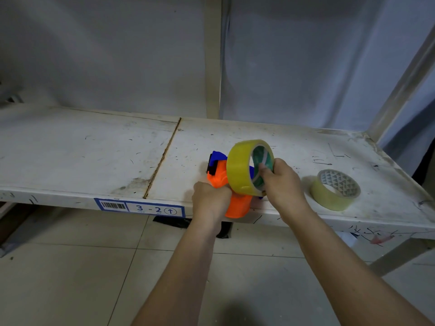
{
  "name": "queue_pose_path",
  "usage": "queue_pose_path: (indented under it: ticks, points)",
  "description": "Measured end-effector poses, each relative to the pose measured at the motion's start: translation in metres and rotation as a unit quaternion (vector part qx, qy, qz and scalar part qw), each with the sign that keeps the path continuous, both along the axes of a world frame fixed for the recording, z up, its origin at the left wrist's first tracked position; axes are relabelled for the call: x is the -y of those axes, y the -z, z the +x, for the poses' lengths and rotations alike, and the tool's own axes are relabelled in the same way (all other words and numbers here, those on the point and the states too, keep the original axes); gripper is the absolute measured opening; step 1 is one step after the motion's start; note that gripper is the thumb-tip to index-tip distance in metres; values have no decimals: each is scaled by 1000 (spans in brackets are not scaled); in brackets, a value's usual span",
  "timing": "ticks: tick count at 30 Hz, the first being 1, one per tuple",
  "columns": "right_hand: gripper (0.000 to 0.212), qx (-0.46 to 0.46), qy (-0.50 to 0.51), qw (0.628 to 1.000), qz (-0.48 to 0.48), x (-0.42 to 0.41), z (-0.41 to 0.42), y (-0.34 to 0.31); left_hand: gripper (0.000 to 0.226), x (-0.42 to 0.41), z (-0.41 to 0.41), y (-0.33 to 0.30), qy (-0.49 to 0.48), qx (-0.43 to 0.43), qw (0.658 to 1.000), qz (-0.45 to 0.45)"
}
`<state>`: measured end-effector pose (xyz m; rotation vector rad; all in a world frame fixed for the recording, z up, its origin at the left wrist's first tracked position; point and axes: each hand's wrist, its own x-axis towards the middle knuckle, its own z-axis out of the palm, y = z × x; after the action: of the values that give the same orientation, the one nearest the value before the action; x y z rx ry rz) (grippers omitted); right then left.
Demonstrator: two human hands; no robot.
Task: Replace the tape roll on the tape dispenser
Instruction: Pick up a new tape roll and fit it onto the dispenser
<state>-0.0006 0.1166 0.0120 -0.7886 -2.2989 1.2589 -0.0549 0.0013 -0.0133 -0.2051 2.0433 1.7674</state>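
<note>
An orange and blue tape dispenser [220, 176] rests at the front edge of a white shelf [94, 151]. My left hand [210, 196] grips its orange handle. My right hand [281, 182] holds a full yellow tape roll [240, 170] with a green core, thumb inside the core, tilted on edge right over the dispenser. The roll hides the dispenser's hub, so I cannot tell whether the roll sits on it. A thinner, paler tape roll [335, 189] lies flat on the shelf to the right, apart from my hands.
A seam [162, 158] splits the scuffed shelf left of the dispenser. A blue label reading 3-2 [140, 207] is stuck on the shelf's front lip. Upright posts [213, 57] stand behind and at the right. Tiled floor [70, 267] lies below.
</note>
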Motion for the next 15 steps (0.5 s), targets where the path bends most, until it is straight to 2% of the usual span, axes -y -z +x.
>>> queue_pose_path:
  ticks: [5,8,9,12,15]
  points:
    - [25,69,-20,994,82,-4,2,0,45,7,1,-5,33,69,990,121]
    - [30,121,-26,987,105,-6,-1,0,23,8,6,-10,0,107,979,175]
    - [30,142,-33,983,110,-6,-3,-1,23,7,8,-11,-28,116,973,197]
    - [27,195,-76,972,106,-9,-6,-3,40,5,13,-11,-85,116,959,244]
    - [23,209,-104,968,92,-7,-4,-9,47,4,14,-9,-118,79,961,236]
